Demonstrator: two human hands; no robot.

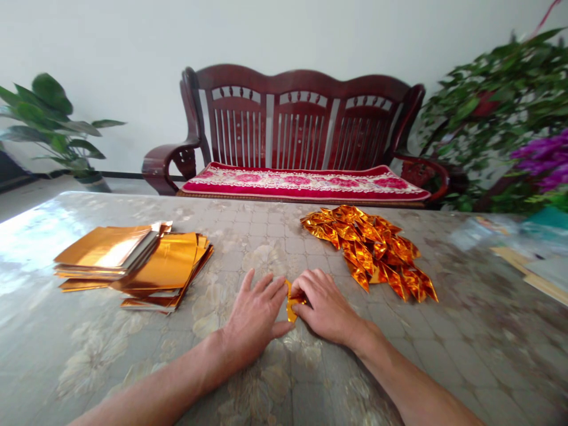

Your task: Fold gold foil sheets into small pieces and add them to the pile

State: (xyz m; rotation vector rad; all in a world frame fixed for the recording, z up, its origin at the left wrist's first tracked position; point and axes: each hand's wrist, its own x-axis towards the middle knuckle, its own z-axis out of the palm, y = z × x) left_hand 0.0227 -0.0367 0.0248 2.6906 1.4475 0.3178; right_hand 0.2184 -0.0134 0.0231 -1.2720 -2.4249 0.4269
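Between my two hands is a small piece of gold foil paper (291, 307), partly hidden by my fingers. My right hand (326, 305) curls around its right side, thumb and fingers pinching it. My left hand (257, 307) lies on the other side with its fingers stretched out and spread, fingertips and thumb close to the foil's left edge. To the left sit stacks of flat gold foil sheets (166, 266). Beyond my right hand lies a pile of shiny folded foil pieces (377, 248) with pointed ends.
The table (177, 367) has a patterned, glossy cover. Plastic bags (483, 231) and cardboard pieces (532, 275) lie at its right side. Behind it stands a dark red wooden bench (293, 124) with a floral cushion (306, 182). Potted plants (57, 124) flank the bench.
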